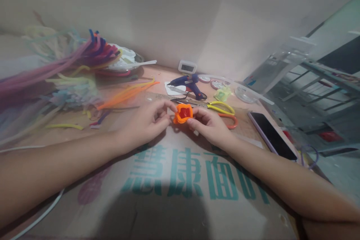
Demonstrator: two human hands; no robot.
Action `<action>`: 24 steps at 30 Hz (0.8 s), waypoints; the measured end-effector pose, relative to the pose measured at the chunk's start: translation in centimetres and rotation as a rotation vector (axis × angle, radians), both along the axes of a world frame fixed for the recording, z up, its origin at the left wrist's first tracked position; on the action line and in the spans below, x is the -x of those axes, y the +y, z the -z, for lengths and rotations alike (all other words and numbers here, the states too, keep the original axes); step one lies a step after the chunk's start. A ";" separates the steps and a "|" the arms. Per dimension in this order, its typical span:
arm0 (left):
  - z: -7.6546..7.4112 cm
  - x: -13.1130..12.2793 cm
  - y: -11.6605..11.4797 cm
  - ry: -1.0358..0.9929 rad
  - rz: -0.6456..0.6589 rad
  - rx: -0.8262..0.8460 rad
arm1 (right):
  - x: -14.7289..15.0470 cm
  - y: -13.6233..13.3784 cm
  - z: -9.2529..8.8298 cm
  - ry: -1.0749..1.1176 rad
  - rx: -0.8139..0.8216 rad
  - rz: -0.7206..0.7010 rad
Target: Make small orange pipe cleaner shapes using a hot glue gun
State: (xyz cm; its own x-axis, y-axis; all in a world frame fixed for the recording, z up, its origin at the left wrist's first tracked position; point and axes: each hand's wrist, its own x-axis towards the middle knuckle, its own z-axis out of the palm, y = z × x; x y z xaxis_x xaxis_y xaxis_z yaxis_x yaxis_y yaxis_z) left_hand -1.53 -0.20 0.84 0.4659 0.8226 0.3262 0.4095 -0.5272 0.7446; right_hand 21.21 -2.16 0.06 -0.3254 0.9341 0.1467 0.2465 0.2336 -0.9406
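One hollow, wavy-rimmed orange piece (179,118), red inside, frame centre: pinched in right hand (210,124); left hand (156,122), fingers curled, touches its left edge, grip unclear. Slender orange strips (128,95), left of centre.

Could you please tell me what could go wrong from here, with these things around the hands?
The orange piece might lose its shape if the left hand and right hand press too hard on it.
The phone lies near the right edge of the table, so the right forearm might push it off.
The glue gun lies beyond the hands; if hot, which I cannot see, it might burn someone.
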 end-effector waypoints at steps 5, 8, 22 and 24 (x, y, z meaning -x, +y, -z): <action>0.1 -0.1 -0.1 -0.051 -0.001 0.034 | 0.0 -0.1 0.0 0.003 0.007 -0.030; 0.2 -0.1 -0.1 -0.079 0.017 0.048 | -0.1 -0.1 0.0 -0.024 0.001 -0.028; 0.5 -0.5 0.2 -0.050 0.035 0.100 | 0.0 -0.1 -0.3 -0.086 -0.020 -0.005; 0.7 -0.5 0.2 -0.054 0.030 0.075 | 0.1 -0.2 -0.4 -0.084 -0.009 0.001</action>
State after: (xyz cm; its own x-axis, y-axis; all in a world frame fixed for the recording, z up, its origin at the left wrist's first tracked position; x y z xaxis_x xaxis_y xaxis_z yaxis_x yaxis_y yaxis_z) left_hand -1.08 0.03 0.16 0.4743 0.8312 0.2900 0.3520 -0.4810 0.8030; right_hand 21.09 -2.37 0.48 -0.3363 0.9330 0.1277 0.3247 0.2421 -0.9143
